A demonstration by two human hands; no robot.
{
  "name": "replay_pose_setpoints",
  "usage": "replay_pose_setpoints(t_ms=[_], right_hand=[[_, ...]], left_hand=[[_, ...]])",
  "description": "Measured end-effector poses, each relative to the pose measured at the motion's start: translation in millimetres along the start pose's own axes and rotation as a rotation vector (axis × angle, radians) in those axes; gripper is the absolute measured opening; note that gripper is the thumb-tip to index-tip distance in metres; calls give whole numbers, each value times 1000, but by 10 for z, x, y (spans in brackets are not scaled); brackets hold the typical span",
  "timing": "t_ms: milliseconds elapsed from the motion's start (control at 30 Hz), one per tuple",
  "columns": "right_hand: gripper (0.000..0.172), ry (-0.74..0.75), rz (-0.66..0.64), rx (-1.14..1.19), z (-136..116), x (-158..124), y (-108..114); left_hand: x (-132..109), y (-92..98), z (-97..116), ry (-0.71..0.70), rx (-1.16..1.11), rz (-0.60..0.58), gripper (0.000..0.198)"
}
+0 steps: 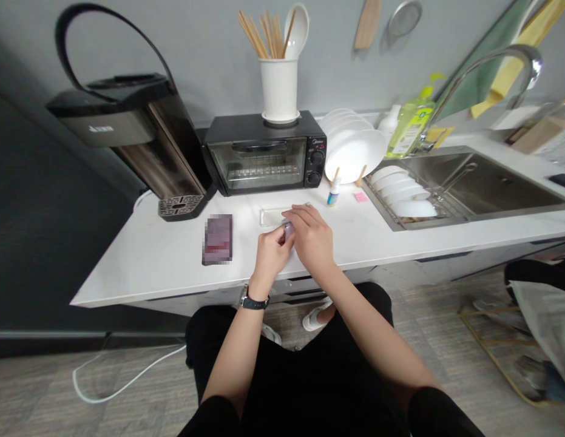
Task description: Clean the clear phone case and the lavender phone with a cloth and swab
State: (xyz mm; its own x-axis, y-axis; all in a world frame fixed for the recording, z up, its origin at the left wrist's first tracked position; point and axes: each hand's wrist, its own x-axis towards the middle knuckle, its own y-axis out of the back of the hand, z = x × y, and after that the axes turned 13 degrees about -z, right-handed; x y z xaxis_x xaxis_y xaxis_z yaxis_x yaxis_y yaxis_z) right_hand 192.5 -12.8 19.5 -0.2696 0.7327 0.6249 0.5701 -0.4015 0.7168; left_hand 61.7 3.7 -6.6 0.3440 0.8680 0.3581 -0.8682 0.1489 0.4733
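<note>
My left hand (274, 252) is closed around a small lilac object (289, 230), too covered by fingers to name. My right hand (312, 233) bends over the same object from above, its fingers pressed together and partly hiding it. Just behind the hands lies a flat, clear rectangular case (272, 217) on the white counter (173, 267). A small bottle with a white top (334, 193) stands behind my right hand, beside a pink sticky-note pad (360, 197). To the left lies a dark purple rectangular item (217, 240), blurred out.
A black toaster oven (264, 158) stands at the back, carrying a white holder (280, 91) of chopsticks. At left is a tall water dispenser (141, 133). White plates (355, 145) and a sink (473, 182) with bowls (403, 191) are at right.
</note>
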Motion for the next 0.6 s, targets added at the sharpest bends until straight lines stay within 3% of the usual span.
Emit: replay_pose_setpoints(t_ms=[133,300,467,600], right_hand=[[38,144,-44,-4,-17,-9,-45],[47,315,-68,32,162,-101,-51],[53,195,18,84,335,-150,-11],[53,23,0,56,270,-106,62]], left_hand=[[8,18,-11,-12,41,-2,22],[21,2,-32,29,59,21,33],[21,-13,-7,28,-24,26,44],[10,-22,-13,14,-29,31,44]])
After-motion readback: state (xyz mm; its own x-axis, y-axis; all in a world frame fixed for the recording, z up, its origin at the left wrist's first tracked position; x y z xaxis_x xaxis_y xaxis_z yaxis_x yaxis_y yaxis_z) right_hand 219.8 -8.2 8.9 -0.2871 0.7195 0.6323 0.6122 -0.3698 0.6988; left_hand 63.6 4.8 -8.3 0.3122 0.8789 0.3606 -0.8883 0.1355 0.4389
